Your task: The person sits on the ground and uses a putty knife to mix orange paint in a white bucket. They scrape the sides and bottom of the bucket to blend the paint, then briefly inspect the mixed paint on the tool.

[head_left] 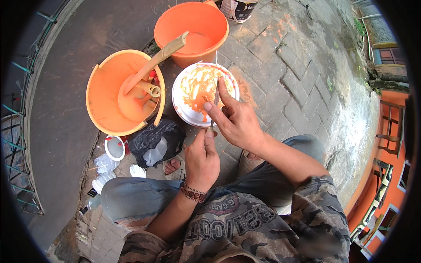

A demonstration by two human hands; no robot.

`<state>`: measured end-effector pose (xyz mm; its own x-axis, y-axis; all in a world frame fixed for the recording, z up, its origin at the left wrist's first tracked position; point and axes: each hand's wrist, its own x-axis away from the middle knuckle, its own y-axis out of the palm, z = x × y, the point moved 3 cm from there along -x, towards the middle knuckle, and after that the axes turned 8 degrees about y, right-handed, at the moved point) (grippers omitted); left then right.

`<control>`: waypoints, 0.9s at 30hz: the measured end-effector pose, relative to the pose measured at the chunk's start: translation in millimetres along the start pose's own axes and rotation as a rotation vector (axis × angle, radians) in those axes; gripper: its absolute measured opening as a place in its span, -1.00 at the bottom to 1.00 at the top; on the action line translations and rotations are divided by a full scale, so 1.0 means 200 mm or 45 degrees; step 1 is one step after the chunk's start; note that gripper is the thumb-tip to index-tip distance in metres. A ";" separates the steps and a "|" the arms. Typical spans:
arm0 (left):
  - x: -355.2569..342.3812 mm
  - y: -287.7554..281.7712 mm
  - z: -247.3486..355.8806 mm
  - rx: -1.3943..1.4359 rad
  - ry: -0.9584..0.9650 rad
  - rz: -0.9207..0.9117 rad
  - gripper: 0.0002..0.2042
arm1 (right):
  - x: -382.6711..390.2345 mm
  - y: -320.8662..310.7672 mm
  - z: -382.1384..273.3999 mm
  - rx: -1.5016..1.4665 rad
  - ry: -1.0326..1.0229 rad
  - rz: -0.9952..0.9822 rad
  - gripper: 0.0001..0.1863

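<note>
A thin, narrow grey tool (215, 101) slants over a round white pail (180, 107), whose top is smeared with wet orange paint. Its lower end is pinched between the thumb and fingers of my left hand (202, 161). My right hand (239, 120) has its thumb and index finger on either side of the shaft, the index fingertip at the upper end. The other right fingers are curled, partly hidden. I cannot make out the tool's exact kind. Orange marks my right thumb tip.
Left stands an orange bucket (103, 94) holding orange liquid and bamboo pieces (160, 59). Behind is an orange basin (193, 22), beside a dark paint pail (237, 11). A black plastic bag (155, 140), white cup (115, 148) and small white lid (137, 171) lie near my foot.
</note>
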<state>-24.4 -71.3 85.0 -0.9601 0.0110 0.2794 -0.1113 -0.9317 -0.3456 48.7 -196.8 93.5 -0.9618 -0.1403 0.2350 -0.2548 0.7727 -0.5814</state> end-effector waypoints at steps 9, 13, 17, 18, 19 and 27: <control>0.00 0.00 -0.06 0.058 0.056 0.125 -0.56 | 0.04 -0.07 -0.03 -0.014 0.022 0.133 -0.03; -0.01 -0.01 -0.03 0.054 -0.036 0.056 -0.59 | 0.00 -0.07 0.01 0.321 -0.060 0.141 0.11; 0.00 -0.01 -0.02 0.050 -0.046 0.021 -0.61 | -0.03 -0.06 0.02 0.551 -0.015 0.060 0.13; 0.00 -0.01 -0.01 0.032 -0.036 0.022 -0.61 | -0.03 -0.06 0.02 0.591 -0.024 0.048 0.12; 0.00 -0.01 0.00 0.014 -0.025 0.023 -0.62 | -0.03 -0.06 0.02 0.624 -0.052 0.073 0.10; 0.00 -0.02 0.01 -0.064 0.005 0.029 -0.64 | -0.02 -0.05 0.03 0.727 -0.283 0.218 -0.11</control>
<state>-23.4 -67.9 88.8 -0.9636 -0.0088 0.2673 -0.1016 -0.9125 -0.3963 54.9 -207.9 93.6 -0.9759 -0.2161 -0.0298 -0.0495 0.3521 -0.9346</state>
